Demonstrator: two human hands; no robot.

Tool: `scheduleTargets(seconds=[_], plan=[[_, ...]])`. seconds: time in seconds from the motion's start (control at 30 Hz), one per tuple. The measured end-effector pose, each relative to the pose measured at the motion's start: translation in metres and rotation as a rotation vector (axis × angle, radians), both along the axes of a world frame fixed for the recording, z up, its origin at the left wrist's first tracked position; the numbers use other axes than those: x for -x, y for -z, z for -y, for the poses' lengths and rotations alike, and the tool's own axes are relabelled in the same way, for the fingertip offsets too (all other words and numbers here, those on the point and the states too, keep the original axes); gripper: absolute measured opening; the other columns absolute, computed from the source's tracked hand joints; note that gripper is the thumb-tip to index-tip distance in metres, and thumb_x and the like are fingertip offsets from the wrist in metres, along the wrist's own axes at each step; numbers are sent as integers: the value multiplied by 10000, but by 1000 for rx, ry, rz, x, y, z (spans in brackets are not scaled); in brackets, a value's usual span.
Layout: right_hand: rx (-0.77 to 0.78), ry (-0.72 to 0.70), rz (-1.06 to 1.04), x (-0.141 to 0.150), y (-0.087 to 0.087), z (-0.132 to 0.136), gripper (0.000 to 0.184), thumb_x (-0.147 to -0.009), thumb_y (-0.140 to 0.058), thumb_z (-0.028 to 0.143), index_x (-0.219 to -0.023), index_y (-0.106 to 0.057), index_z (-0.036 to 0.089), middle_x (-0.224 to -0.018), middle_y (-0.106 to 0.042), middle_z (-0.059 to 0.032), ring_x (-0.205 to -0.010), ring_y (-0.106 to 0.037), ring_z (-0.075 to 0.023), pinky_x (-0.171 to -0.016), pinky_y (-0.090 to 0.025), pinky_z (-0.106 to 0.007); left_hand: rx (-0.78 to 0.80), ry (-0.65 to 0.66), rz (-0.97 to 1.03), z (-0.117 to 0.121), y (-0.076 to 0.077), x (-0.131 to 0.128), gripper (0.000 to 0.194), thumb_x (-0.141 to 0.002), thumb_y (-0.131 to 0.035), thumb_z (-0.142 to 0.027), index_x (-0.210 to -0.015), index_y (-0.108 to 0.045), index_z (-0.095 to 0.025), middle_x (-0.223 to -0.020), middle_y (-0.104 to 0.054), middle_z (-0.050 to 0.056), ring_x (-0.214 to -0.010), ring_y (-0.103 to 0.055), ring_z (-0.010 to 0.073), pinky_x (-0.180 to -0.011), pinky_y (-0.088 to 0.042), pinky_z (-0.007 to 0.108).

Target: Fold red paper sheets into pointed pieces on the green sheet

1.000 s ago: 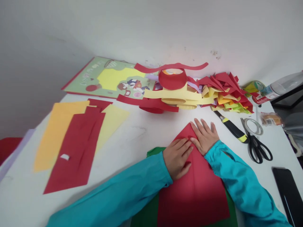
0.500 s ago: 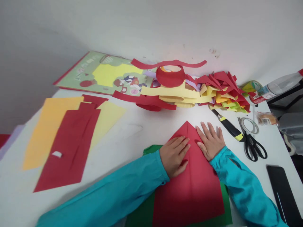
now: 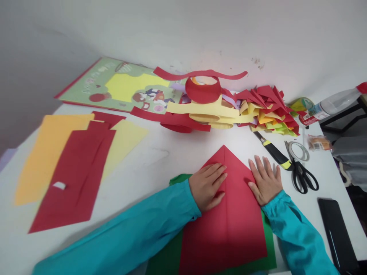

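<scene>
A red sheet of paper, its top corners folded in to a point along a centre crease, lies over a green sheet. My left hand rests flat on the left folded flap, fingers stretched towards the crease. On the right, my right hand lies with fingers spread at the slanted edge of the red paper, its thumb over that edge and the other fingers on the white table. Neither hand grips anything. The green sheet shows only around the sides and bottom of the red one.
Right of the hands lie a utility knife, black scissors, a tape roll and a black phone. Behind are paper strips and rings, folded papers and a bottle. Cut red paper lies left.
My right hand has slid right and slightly down, outward across the folded flap to its edge. My left hand stays on the left flap. The whole view has shifted slightly.
</scene>
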State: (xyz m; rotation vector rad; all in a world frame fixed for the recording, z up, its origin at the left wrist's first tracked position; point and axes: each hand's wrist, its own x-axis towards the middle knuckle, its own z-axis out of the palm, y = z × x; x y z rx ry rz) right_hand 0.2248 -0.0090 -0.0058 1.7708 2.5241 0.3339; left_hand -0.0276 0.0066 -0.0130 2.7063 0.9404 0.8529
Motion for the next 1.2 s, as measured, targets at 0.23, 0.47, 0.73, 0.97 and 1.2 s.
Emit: scheduleTargets(seconds=[0.23, 0.47, 0.73, 0.97, 1.2], plan=[[-51, 20, -93, -7, -6, -3, 660, -893, -298, 457, -1458, -112, 171, -1476, -275, -105, -1349, -209, -304, -1029, -209, -530, 13, 41, 4, -11, 1, 2, 386, -809, -494, -275, -1109, -576, -47, -1200, -558, 212, -1151, -479, 323, -934, -452, 494], [11, -190, -218, 20, -17, -41, 415, -936, -325, 356, -1274, -517, 212, -1361, -446, -101, -1252, -372, -235, -974, -336, -375, -3, 76, -33, -26, -3, 3, 389, -813, -497, -288, -1099, -596, -44, -1201, -564, 193, -1139, -486, 321, -940, -450, 472], [61, -177, -112, 51, -25, -84, 399, -932, -332, 438, -1236, -547, 294, -1284, -514, -74, -1101, -449, -241, -803, -362, -373, 16, 68, 0, -22, -5, 1, 429, -766, -527, -303, -1089, -598, -30, -1189, -566, 198, -1135, -478, 329, -961, -426, 478], [17, -158, -87, 60, -22, -92, 424, -931, -319, 464, -1238, -547, 282, -1248, -537, -80, -1053, -447, -250, -787, -339, -372, 25, 61, 19, -22, -7, 1, 429, -756, -531, -304, -1097, -587, -50, -1185, -568, 198, -1134, -478, 332, -936, -437, 503], [-58, -205, -130, 58, -12, -90, 415, -924, -359, 440, -1234, -551, 243, -1234, -546, -92, -1074, -436, -251, -832, -321, -385, 38, 53, -28, -18, -6, 0, 467, -758, -524, -296, -1148, -548, -40, -1225, -538, 228, -1168, -451, 354, -930, -428, 536]])
